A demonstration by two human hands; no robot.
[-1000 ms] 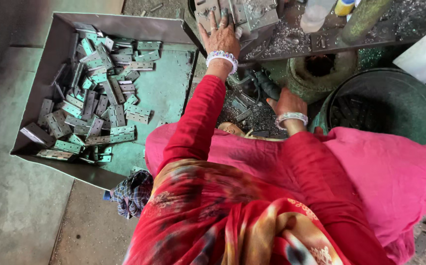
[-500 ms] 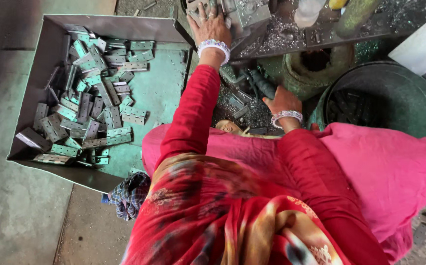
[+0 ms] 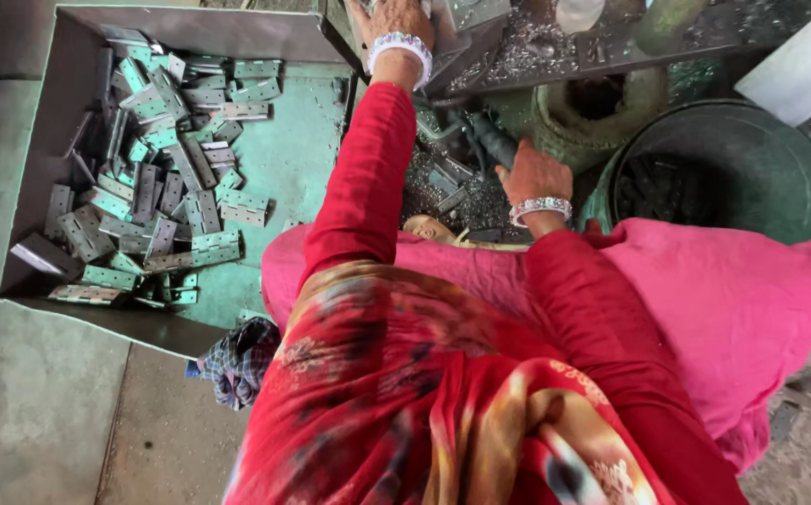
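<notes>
My left hand, in a red sleeve with a white beaded bangle, reaches far forward onto the grey metal machine at the top edge. Its fingers are cut off by the frame. My right hand, also with a bangle, sits lower, its fingers curled around the end of a dark handle that points up and left. Below the machine, loose metal pieces and shavings lie between my arms. A pink cloth covers my lap.
A grey metal tray at the left holds several flat metal hinges piled toward its left side. A round green tub stands at the right with dark parts inside. A checked rag lies by the tray's near corner.
The view has tilted forward, so my left hand now sits at the very top edge. My right hand has shifted slightly left on the handle. The tray and hinges have not moved.
</notes>
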